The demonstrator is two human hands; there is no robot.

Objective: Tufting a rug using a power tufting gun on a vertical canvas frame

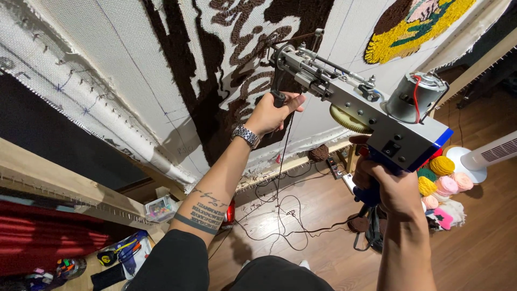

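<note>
Stretched white backing cloth point(134, 81) filled the wall frame. Against it, the tufting gun point(366, 108) ran lengthwise from needle tip at upper left to motor at lower right; left hand point(272, 113) wrapped the front grip nearest the cloth, right hand point(390, 188) clenched the blue rear handle.

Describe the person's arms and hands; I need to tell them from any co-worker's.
Both arms are bare to the elbow or beyond. The left hand has a silver link wristwatch, and the forearm carries dark tattoos: bands and lettering. The right hand wears nothing visible.
</note>
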